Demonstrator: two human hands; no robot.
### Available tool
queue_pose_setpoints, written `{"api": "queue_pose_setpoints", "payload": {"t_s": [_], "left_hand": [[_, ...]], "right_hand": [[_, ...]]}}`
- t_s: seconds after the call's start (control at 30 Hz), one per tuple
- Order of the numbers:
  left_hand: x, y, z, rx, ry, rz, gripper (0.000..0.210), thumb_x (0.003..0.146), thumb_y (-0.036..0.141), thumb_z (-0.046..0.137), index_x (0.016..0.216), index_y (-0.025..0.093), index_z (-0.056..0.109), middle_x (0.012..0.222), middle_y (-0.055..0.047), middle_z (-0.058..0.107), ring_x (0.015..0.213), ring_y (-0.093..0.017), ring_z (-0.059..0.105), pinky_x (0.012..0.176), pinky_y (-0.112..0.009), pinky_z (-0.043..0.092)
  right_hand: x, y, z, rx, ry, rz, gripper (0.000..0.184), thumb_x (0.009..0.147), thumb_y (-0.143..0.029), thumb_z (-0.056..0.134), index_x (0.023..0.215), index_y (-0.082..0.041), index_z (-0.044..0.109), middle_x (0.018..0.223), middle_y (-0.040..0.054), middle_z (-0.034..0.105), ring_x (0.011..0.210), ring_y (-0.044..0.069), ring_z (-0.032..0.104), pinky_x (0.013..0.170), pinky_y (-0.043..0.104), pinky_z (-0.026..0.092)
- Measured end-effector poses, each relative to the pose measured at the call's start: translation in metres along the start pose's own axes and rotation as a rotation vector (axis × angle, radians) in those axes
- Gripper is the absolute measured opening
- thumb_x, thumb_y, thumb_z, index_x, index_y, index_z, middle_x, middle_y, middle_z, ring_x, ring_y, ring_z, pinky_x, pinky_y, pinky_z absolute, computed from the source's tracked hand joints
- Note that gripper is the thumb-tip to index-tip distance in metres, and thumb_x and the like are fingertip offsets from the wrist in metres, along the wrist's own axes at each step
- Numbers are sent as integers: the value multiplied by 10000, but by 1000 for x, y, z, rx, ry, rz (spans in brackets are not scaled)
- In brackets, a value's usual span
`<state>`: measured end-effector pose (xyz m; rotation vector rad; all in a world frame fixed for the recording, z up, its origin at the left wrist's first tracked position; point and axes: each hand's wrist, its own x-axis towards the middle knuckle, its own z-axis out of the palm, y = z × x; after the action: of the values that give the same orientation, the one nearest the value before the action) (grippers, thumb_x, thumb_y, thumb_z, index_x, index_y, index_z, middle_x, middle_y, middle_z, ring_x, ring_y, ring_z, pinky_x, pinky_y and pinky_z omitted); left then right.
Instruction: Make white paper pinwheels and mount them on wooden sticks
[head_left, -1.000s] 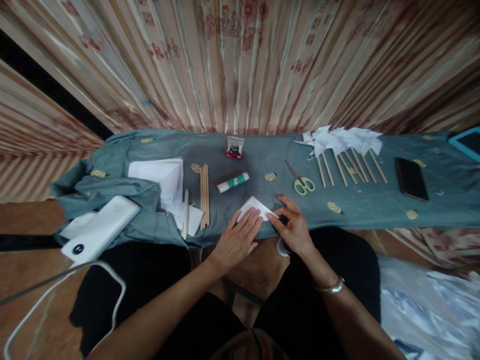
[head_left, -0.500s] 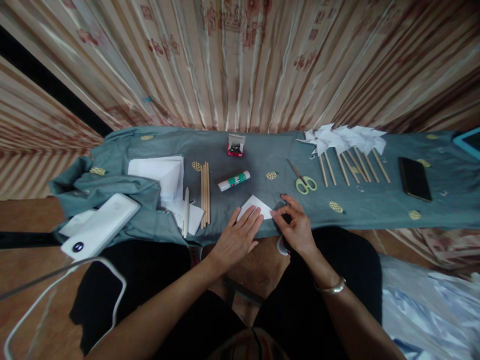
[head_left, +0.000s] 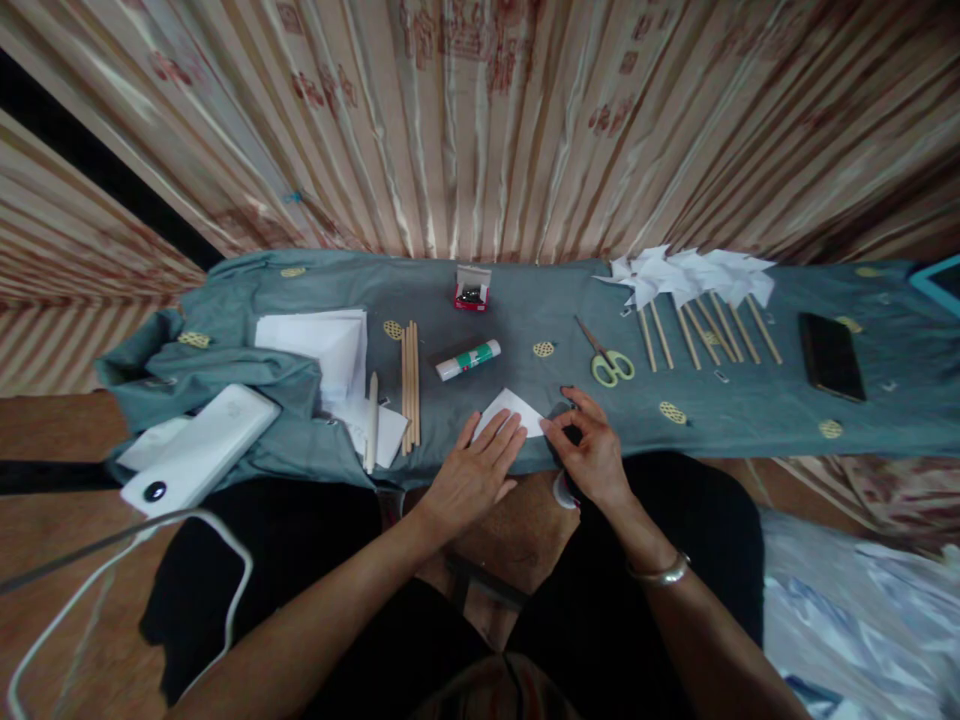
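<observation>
A small white piece of paper (head_left: 513, 404), folded to a point at its right, lies at the near edge of the cloth-covered table. My left hand (head_left: 474, 482) rests flat on it with the fingers stretched out. At the paper's right corner, my right hand (head_left: 589, 445) pinches the tip between thumb and forefinger. Just beyond the paper lies a green-and-white glue stick (head_left: 468, 360). Scissors with light green handles (head_left: 612, 368) lie above my right hand. The paper's lower part is hidden under my left fingers.
Wooden sticks (head_left: 410, 390), a white pen-like tool (head_left: 372, 425) and stacked paper (head_left: 311, 335) lie left. A small red box (head_left: 471, 292) stands at the back. Paper pinwheels (head_left: 694, 275) on sticks and a dark phone (head_left: 832, 357) lie right. A white power bank (head_left: 202, 450) trails a cable.
The camera view has shifted very slightly. Both hands and the paper stay essentially where they were.
</observation>
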<state>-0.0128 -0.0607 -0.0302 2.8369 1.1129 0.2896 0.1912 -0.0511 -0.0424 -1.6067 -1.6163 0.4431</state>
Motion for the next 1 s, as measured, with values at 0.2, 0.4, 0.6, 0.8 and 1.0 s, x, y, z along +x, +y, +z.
{"api": "queue_pose_setpoints", "payload": {"t_s": [0.2,0.4,0.6,0.8,1.0], "left_hand": [[0,-1,2,-1,9,6,549,937,333,524,1420,109,389,1518,-151,418,1440,-273,323,1177,-513,256],[1,-1,-1,1,-5,6,564,933,342,531,1422,103,384,1513,-158,423,1439,-276,324,1173,-517,260],[2,-2,-1,-3,-9,12,573,931,347,533,1425,98,379,1518,-162,413,1443,-280,314,1172,-519,262],[2,-2,1,-1,-9,10,567,934,349,532,1422,102,384,1518,-154,414,1439,-281,323,1183,-507,241],[2,-2,-1,0,-31,11,611,916,375,564,1423,86,384,1522,-152,409,1442,-281,315,1183,-509,249]], "right_hand": [[0,0,0,-16,-1,-11,253,833,-421,629,677,-221,635,1261,148,636,1255,311,540,1056,522,400],[1,1,1,-19,2,-11,246,825,-417,636,673,-224,631,1259,137,637,1245,313,549,1050,525,405],[1,0,1,-32,1,-6,253,828,-415,632,668,-219,629,1260,148,636,1245,318,546,1054,521,400],[1,1,1,-24,10,-14,251,828,-414,633,672,-216,630,1253,135,641,1244,305,546,1055,514,397],[1,1,2,-42,8,-17,263,832,-417,629,668,-212,630,1248,149,643,1241,308,551,1043,514,407]]}}
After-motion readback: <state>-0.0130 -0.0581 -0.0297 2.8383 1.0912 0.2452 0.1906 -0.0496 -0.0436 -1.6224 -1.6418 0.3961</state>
